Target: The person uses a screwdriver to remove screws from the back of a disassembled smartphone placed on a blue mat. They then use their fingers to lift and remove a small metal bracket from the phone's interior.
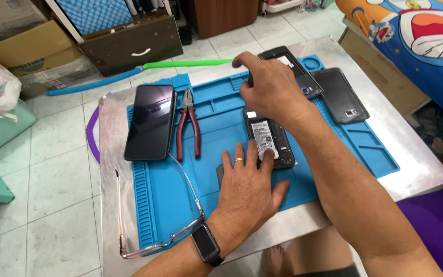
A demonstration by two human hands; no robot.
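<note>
My left hand (244,187) lies flat and spread at lower centre of the frame, fingertips pressing the lower edge of the opened phone (268,138), which sits mid-frame on the blue repair mat (180,205) with its battery exposed. It pins the phone and grips nothing. My right hand (270,90) hangs just above the phone's top end, fingers curled down; whether it pinches a small part or tool I cannot tell, since the palm side is hidden.

Judged step: steadying the open phone while working at its upper end. The next move likely calls for a steady left-hand hold and a fine fingertip grip.

Around it: red-handled pliers (188,125) and a dark phone face-up (150,122) at centre left, a detached frame (303,77) partly behind my right hand, a back cover (340,95) at upper right, and glasses (149,225) on the metal tabletop (416,164) at lower left. A small grey piece under my left fingers is hard to make out.
</note>
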